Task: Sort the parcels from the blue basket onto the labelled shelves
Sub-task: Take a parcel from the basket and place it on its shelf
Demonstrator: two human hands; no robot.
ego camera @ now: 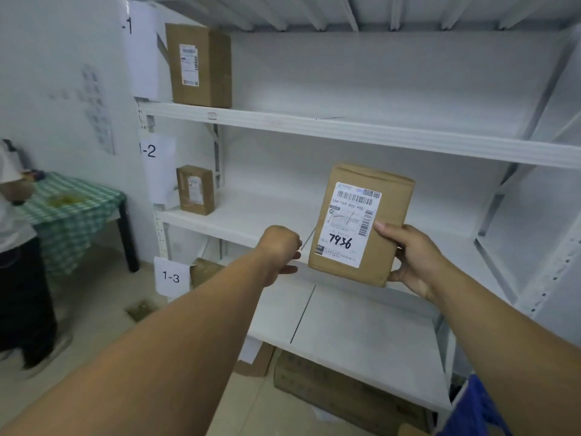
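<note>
- Shelf labels 1-1 (127, 26), 1-2 (147, 151), 1-3 (170, 276) sit on the rack's left upright, stacked top to bottom.
- Top shelf (345, 129): one box (198, 66) upright at the far left end.
- Middle shelf (239, 221): small box (195, 189) upright at the left end, just right of label 1-2.
- Parcel (361, 225) is upright in front of the middle shelf, off its surface.
- Right grip (415, 259) holds the parcel's right edge; left grip (278, 250) is just left of the parcel, not touching.
- Lower shelf (361, 325): a box (206, 270) at the left end, partly behind label 1-3.
- Carton (339, 391) on the floor under the lower shelf.
- Desk (78, 199) is well left of the rack, with a person (15, 247) at its left.
- Basket (474, 407) is at bottom right, below the right forearm.
</note>
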